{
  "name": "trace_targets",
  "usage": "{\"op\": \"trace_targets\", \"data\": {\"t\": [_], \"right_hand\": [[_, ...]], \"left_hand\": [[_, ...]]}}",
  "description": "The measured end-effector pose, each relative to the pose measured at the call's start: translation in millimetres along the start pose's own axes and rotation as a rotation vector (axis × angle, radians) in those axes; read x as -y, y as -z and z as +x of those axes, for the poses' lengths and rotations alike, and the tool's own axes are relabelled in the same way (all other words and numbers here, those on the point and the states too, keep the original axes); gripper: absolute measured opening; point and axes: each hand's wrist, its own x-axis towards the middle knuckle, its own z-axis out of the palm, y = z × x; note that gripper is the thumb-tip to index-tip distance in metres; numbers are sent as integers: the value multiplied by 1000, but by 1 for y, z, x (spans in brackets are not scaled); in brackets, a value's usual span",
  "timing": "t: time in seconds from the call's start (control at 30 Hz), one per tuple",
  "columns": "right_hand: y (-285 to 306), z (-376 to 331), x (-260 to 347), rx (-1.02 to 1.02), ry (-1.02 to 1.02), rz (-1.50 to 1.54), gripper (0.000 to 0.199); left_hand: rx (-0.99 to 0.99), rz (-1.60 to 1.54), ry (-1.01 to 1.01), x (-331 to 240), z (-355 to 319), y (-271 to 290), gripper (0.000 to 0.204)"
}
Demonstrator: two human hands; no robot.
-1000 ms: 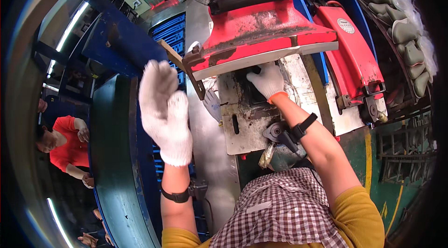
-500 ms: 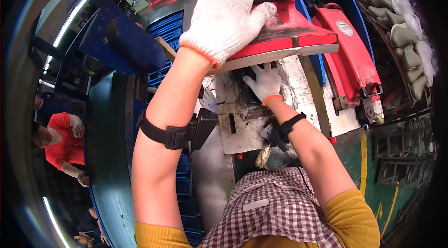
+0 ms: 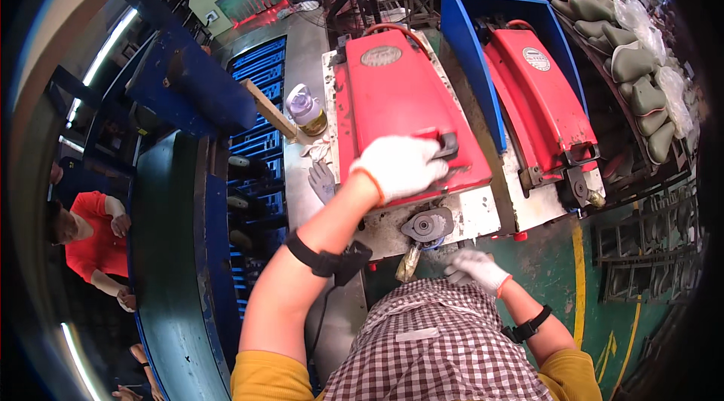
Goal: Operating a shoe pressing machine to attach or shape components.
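A red hinged press lid point(image 3: 400, 92) lies flat on the machine in front of me. My left hand point(image 3: 400, 167), in a white glove, lies over the lid's front edge beside its black handle point(image 3: 446, 146), fingers curled down on it. My right hand point(image 3: 477, 269), also gloved, hangs below the machine's front edge close to my chest, with its fingers curled. It is near a round grey knob point(image 3: 427, 225) and a brass lever point(image 3: 408, 262). Whether it holds anything is hidden.
A second red press point(image 3: 539, 99) sits to the right inside a blue housing point(image 3: 471, 47). A clear bottle point(image 3: 305, 109) and a spare glove point(image 3: 321, 179) lie left of the lid. A blue conveyor point(image 3: 170, 250) runs along the left, with a person in red point(image 3: 90, 239) beyond. Grey-green boot forms point(image 3: 641, 62) line the right.
The red lid has swung down from raised to flat. My left hand went up to it and rode it down. My right hand drew back from under the lid to the front edge.
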Motion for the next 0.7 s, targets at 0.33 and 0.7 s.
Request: {"op": "trace_targets", "data": {"t": [0.33, 0.7], "right_hand": [[-61, 60, 23, 670, -152, 599, 42], [73, -9, 61, 235, -119, 287, 28]], "left_hand": [[-159, 82, 104, 12, 3, -115, 40], [-197, 82, 186, 3, 3, -115, 45]]}}
